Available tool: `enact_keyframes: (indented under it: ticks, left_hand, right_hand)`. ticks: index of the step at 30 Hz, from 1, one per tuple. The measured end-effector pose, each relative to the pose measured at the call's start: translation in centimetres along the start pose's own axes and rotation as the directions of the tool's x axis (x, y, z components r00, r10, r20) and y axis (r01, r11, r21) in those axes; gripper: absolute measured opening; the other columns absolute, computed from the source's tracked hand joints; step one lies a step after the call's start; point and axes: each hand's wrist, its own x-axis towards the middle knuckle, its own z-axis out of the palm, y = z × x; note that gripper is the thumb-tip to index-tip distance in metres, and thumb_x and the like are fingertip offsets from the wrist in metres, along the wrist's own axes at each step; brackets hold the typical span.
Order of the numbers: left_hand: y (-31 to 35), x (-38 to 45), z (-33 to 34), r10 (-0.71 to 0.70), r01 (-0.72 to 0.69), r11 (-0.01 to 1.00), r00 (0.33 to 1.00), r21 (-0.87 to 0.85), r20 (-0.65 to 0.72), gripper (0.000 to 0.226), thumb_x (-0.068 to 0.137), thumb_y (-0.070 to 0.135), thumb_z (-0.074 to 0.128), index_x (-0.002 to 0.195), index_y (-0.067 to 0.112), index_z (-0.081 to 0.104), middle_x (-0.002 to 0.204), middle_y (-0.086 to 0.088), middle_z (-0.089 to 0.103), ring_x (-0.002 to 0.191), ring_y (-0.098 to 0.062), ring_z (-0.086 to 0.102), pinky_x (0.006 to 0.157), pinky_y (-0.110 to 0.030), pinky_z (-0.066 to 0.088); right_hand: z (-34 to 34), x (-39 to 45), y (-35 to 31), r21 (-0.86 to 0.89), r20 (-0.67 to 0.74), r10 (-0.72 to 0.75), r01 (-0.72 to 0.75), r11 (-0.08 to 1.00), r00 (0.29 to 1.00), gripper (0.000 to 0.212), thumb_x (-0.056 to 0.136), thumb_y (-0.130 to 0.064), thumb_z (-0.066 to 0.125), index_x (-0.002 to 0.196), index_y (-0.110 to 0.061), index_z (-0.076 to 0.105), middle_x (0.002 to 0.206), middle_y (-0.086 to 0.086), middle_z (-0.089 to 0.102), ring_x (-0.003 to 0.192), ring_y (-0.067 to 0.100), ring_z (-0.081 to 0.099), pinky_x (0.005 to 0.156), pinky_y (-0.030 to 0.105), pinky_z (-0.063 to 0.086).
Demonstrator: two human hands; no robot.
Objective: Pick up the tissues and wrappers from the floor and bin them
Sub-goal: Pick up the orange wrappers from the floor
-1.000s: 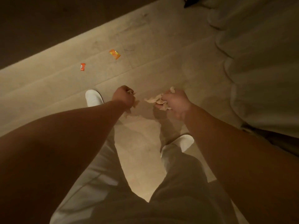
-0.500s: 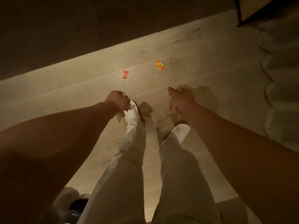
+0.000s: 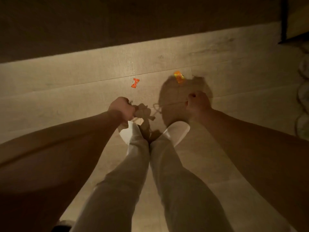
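Note:
Two small wrappers lie on the pale wooden floor ahead of my feet: an orange-red wrapper (image 3: 135, 83) and an orange-yellow wrapper (image 3: 178, 77). My left hand (image 3: 121, 108) is closed around crumpled tissue (image 3: 138, 121), which sticks out below the fist, just short of the orange-red wrapper. My right hand (image 3: 198, 102) is a closed fist a little below the orange-yellow wrapper; earlier it held crumpled tissue, now hidden inside the fist. No bin is in view.
My legs in light trousers and white slippers (image 3: 177, 131) stand close together in the middle. A dark strip (image 3: 117, 22) runs along the far side of the floor. Pale bedding or fabric (image 3: 303, 91) edges the right side, with dark furniture (image 3: 287, 20) at top right.
I have stepped forward toward the two wrappers, and both now lie close in front of my hands. My feet have come together. The tissue in my right hand has slipped out of sight.

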Motion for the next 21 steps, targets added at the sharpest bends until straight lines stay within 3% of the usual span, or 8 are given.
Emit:
enact_keyframes:
  ticks: [2, 7, 10, 12, 14, 17, 21]
  left_hand:
    - [-0.3, 3.4, 1.1, -0.005, 0.006, 1.0, 1.0, 0.027, -0.024, 0.029, 0.089, 0.019, 0.062, 0.112, 0.002, 0.061, 0.103, -0.018, 0.071, 0.088, -0.035, 0.07, 0.076, -0.041, 0.061]
    - [-0.3, 12.7, 3.5, 0.018, -0.018, 1.0, 0.997, -0.011, -0.077, 0.029, 0.095, 0.02, 0.054, 0.123, 0.012, 0.055, 0.105, -0.004, 0.062, 0.072, -0.024, 0.064, 0.052, -0.028, 0.051]
    - [-0.3, 18.2, 4.4, -0.027, 0.02, 0.998, 0.992, -0.061, -0.124, 0.033, 0.092, 0.021, 0.066, 0.121, 0.014, 0.051, 0.111, -0.009, 0.067, 0.084, -0.029, 0.069, 0.062, -0.035, 0.058]
    - [-0.1, 21.1, 5.0, -0.066, 0.053, 0.992, 0.991, -0.113, -0.119, 0.041, 0.089, 0.027, 0.073, 0.117, 0.015, 0.046, 0.109, -0.008, 0.064, 0.087, -0.032, 0.072, 0.067, -0.039, 0.06]
    - [-0.1, 23.6, 6.0, -0.074, 0.058, 0.988, 0.99, -0.142, -0.117, 0.051, 0.085, 0.034, 0.076, 0.121, 0.015, 0.044, 0.107, -0.006, 0.06, 0.087, -0.03, 0.072, 0.069, -0.042, 0.063]
    - [-0.6, 26.4, 7.7, -0.06, 0.044, 0.994, 0.986, -0.102, -0.158, 0.059, 0.083, 0.041, 0.077, 0.123, 0.014, 0.044, 0.111, -0.006, 0.06, 0.093, -0.03, 0.069, 0.071, -0.044, 0.063]
    - [-1.7, 27.7, 10.1, -0.015, 0.011, 1.0, 0.952, -0.017, -0.305, 0.048, 0.092, 0.042, 0.064, 0.124, 0.011, 0.046, 0.125, -0.014, 0.053, 0.103, -0.037, 0.063, 0.089, -0.05, 0.055]
  right_hand:
    - [1.8, 3.5, 0.3, -0.038, -0.063, -0.016, 0.014, 0.999, 0.998, 0.024, 0.096, -0.02, 0.047, 0.108, -0.006, 0.063, 0.108, 0.016, 0.067, 0.102, 0.035, 0.064, 0.074, 0.036, 0.049]
    - [5.6, 11.9, 1.6, -0.078, -0.005, -0.057, 0.057, 0.995, 0.998, 0.032, 0.092, -0.031, 0.054, 0.109, -0.005, 0.062, 0.101, 0.015, 0.067, 0.098, 0.034, 0.066, 0.069, 0.037, 0.047]
    - [7.0, 16.3, 1.7, -0.048, -0.003, -0.056, 0.056, 0.997, 0.998, 0.051, 0.075, -0.039, 0.068, 0.117, -0.012, 0.059, 0.111, 0.014, 0.068, 0.103, 0.034, 0.066, 0.082, 0.043, 0.054]
    - [7.9, 19.0, 1.6, -0.051, -0.03, -0.092, 0.09, 0.995, 0.995, 0.068, 0.079, -0.032, 0.073, 0.138, -0.013, 0.046, 0.13, 0.014, 0.059, 0.118, 0.034, 0.058, 0.099, 0.044, 0.048]
    - [8.8, 21.4, 1.8, -0.127, -0.071, -0.188, 0.178, 0.976, 0.98, 0.083, 0.081, -0.031, 0.075, 0.149, -0.01, 0.032, 0.143, 0.014, 0.05, 0.129, 0.033, 0.049, 0.104, 0.041, 0.041]
    - [10.1, 24.1, 2.7, -0.214, -0.063, -0.295, 0.276, 0.937, 0.953, 0.078, 0.08, -0.041, 0.073, 0.143, -0.012, 0.036, 0.139, 0.013, 0.051, 0.126, 0.033, 0.051, 0.1, 0.045, 0.043]
    - [11.3, 25.7, 3.7, -0.261, -0.11, -0.385, 0.347, 0.901, 0.916, 0.064, 0.083, -0.042, 0.067, 0.133, -0.015, 0.039, 0.131, 0.012, 0.055, 0.119, 0.032, 0.055, 0.098, 0.046, 0.045]
